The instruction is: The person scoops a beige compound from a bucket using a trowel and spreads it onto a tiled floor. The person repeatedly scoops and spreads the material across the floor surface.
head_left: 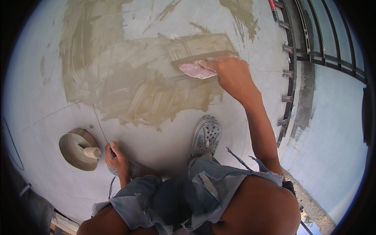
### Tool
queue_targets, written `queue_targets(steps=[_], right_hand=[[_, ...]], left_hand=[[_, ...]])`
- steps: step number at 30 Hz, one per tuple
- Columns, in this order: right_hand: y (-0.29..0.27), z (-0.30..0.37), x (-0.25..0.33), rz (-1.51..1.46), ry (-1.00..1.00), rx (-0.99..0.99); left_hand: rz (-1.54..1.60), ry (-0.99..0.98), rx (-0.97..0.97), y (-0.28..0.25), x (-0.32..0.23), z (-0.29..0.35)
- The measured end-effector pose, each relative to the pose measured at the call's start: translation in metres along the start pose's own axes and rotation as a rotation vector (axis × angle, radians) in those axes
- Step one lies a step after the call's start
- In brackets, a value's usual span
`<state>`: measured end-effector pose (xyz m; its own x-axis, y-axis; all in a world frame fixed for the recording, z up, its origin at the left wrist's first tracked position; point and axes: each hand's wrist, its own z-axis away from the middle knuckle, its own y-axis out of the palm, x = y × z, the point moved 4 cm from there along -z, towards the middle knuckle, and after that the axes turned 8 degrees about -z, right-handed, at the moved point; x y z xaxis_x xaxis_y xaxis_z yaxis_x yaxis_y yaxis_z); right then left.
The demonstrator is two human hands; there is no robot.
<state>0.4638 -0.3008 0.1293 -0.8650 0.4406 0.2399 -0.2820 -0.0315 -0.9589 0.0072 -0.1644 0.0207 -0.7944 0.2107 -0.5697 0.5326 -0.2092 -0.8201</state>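
My right hand (232,74) grips a flat trowel (197,70) with a pinkish-white body and a long straight edge. Its edge rests against a wet-looking patch of grey-brown coating (129,88) spread over the pale floor. My left hand (116,159) is closed in a loose fist above my left shoe, with nothing showing in it. Close beside that hand stands a round metal bowl (95,164) with grey paste inside. A tool with a pale rounded handle (92,152) leans in the bowl.
Pale floor panels (43,94) with thin joints surround the coating. My grey clog (206,135) stands just short of its near edge. A dark metal railing (329,58) runs along the right, with short brackets and a light blue surface (333,129) beyond.
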Motion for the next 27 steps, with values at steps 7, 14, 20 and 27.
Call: queue_targets(steps=[7,14,20,27], right_hand=[[-0.002,0.032,0.014,-0.032,0.135,0.028],[-0.018,-0.012,-0.008,0.027,0.251,0.033],[0.004,0.014,0.005,-0.021,0.112,-0.092],[0.005,0.059,0.026,-0.108,0.171,-0.05]], left_hand=[[0.017,0.014,-0.008,0.0,-0.002,0.0],[0.016,0.013,-0.014,0.0,-0.002,-0.002],[0.004,-0.014,-0.002,-0.002,0.003,-0.001],[0.062,-0.015,0.003,0.002,-0.006,-0.002]])
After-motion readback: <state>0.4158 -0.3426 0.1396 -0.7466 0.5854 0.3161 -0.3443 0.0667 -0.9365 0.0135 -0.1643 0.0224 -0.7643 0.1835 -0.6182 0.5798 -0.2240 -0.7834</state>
